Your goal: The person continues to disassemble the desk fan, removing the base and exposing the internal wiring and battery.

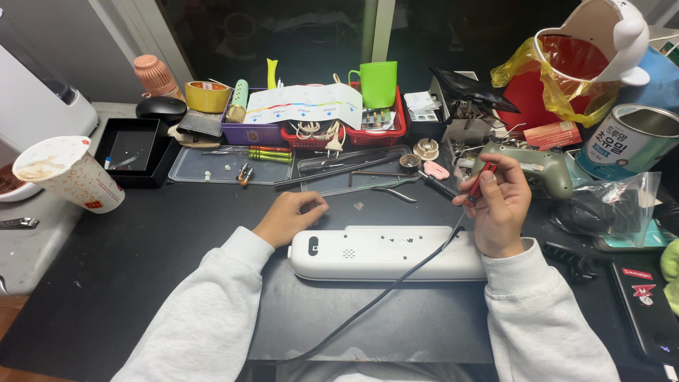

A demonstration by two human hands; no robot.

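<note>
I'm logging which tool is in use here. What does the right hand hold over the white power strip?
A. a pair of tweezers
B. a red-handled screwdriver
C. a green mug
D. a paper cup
B: the right hand grips a thin red-handled screwdriver above the right end of the white power strip, while the left hand rests empty on the dark table.

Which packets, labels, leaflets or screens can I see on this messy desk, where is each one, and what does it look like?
Paper cup: far left, tilted, white with small orange marks.
Folded leaflet: back centre, over the baskets, white with coloured stripes.
Tin can: right, silver, with a white and blue label.
Small carton: beside the can, flat, red-orange.
Dark device: lower right, black, with red and white stickers.
Right hand: holds a red-handled tool, near none of these.
</note>
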